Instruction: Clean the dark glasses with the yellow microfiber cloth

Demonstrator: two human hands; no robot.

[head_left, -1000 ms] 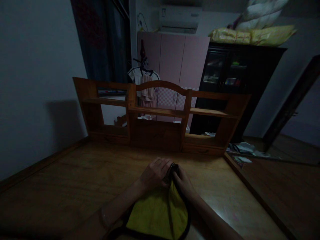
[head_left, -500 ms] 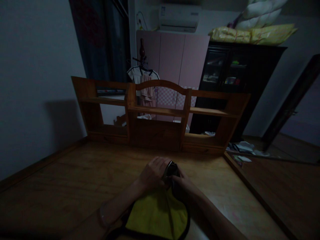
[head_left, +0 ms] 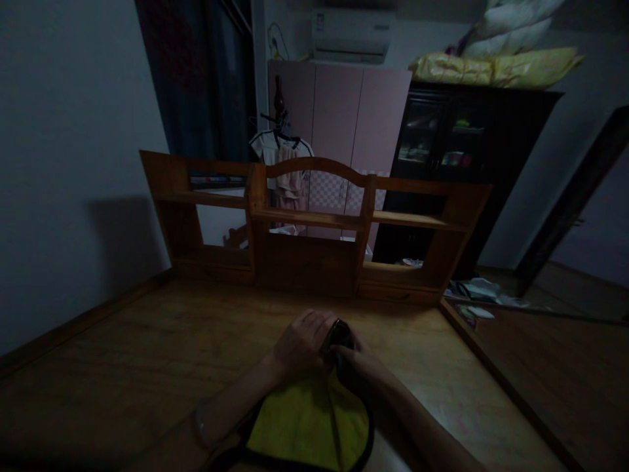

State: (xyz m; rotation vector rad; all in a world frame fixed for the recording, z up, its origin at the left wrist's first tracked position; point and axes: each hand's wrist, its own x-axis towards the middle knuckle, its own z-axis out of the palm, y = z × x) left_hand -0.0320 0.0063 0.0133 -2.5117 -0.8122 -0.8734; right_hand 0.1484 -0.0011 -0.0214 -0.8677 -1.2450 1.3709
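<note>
A small dark object with a shiny rim [head_left: 340, 334] is held between my two hands above the wooden surface; its kind is too dim to make out. My left hand [head_left: 303, 339] is closed against its left side, fingers bent over it. My right hand [head_left: 363, 364] grips the other side, its thumb lying across the near face. A yellow cloth with black edging [head_left: 309, 423] hangs from under my hands and spreads toward me. Its upper end, bunched by the hands, is mostly hidden.
The wooden surface [head_left: 147, 354] has a raised edge on the right. At its far end stands a wooden shelf unit [head_left: 314, 217]. A white wall [head_left: 78, 164] rises on the left. Beyond are a pink wardrobe [head_left: 339, 111], hanging clothes [head_left: 289, 160] and a dark cabinet [head_left: 511, 144].
The dark object has tilted slightly and my right thumb has shifted a little on it. Both hands and the cloth stay in nearly the same place.
</note>
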